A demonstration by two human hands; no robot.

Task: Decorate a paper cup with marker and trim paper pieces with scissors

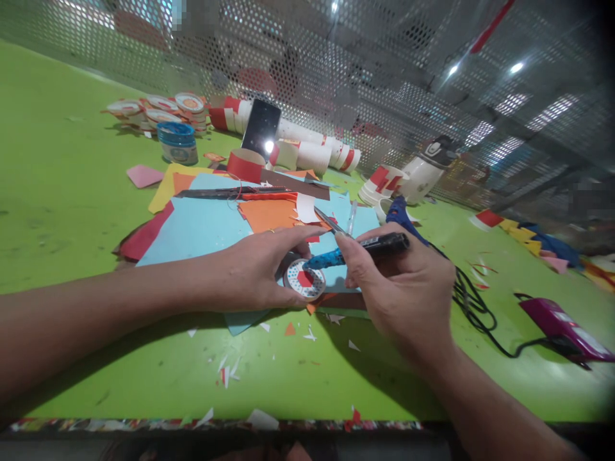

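Observation:
My left hand [262,272] curls its thumb and fingers round the sides of a small round white piece [315,282]. On its upper face are a red hexagon and rows of blue dots. My right hand [401,282] grips a marker [379,246] with a black end and a blue-smeared front. The marker's blue tip rests at or just above the upper rim of the round piece; contact is hard to make out. Light blue paper sheets [202,224] lie beneath both hands. Scissors [230,192] and an orange paper piece [262,218] lie just beyond.
A blue-rimmed tub [177,142], paper cups [314,153] and a phone [261,128] stand at the back. At right are a blue glue gun [401,214], a black cable [473,304] and a magenta device [564,326]. Paper scraps [228,371] litter the green table [144,378].

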